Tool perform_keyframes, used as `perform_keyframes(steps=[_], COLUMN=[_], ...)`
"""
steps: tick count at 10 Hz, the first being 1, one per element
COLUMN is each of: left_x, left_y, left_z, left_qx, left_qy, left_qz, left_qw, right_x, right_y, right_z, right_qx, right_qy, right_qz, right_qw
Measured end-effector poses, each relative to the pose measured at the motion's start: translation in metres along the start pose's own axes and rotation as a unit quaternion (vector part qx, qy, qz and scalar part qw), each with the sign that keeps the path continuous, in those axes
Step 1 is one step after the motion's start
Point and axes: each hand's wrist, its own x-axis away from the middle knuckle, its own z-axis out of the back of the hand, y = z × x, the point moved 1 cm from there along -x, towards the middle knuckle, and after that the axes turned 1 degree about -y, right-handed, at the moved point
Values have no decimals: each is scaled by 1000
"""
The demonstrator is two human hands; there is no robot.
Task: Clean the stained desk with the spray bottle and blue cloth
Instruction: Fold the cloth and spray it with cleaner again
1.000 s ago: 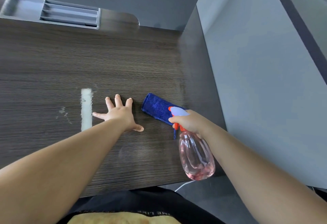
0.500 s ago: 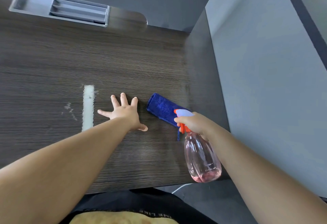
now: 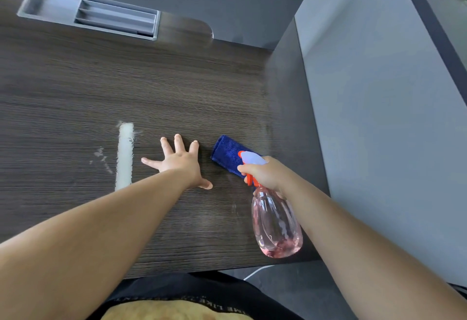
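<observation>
The white stain (image 3: 124, 155) is a streak on the desk (image 3: 177, 79) toward the front edge, with its long axis running front to back. The left hand (image 3: 178, 161) lies flat with fingers spread, just right of it (between streak and nozzle). Near the right edge, the right hand (image 3: 267, 173) grips the spray bottle (image 3: 276, 221), fingers curled round neck and trigger, nozzle facing left. The blue cloth (image 3: 227, 154) lies just behind it.

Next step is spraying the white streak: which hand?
Right. The right hand grips the spray bottle with fingers at its trigger; the left hand lies flat and empty on the desk beside the white streak.
</observation>
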Motion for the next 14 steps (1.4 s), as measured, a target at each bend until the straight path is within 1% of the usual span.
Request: perform_keyframes(steps=[2,4,5,6,7,8,10,11,12,13,14], left_x=[-1,-1,-2,-2,-1,-1,-2,-2,-2,-2,-2], left_y=[-1,-2,-1,-2,-1,-1,-1,-1,-1,-1,-2], left_z=[-1,-2,-2,-2,-1,-1,-1,-1,0,-1,-1], left_qx=[-1,0,0,-2,-5,-5,-7,-9,-12,-13,-11], left_qy=[-2,2,2,1,-1,-2,-5,-5,-6,-4,-2], left_qz=[1,-3,-3,-3,-4,-4,1,0,-1,-4,-6], left_qw=[1000,1000,1000,1000,1000,1000,1000,1000,1000,1000,1000], right_x=[-7,-6,-2,3,6,6,1,-4,-3,2,11], right_y=[-16,-19,-13,-4,2,7,-7,-12,-7,7,24], right_z=[-5,-13,-15,-17,-14,-10,-3,2,12,23,31], right_qx=[-11,5,33,31,50,45,12,-22,-31,-19,-11], right_qy=[15,-4,-18,-32,-23,-15,38,49,21,-8,-15], right_qz=[30,34,34,36,50,36,40,8,-9,-3,7], right_qw=[999,999,999,998,997,998,998,999,999,1000,1000])
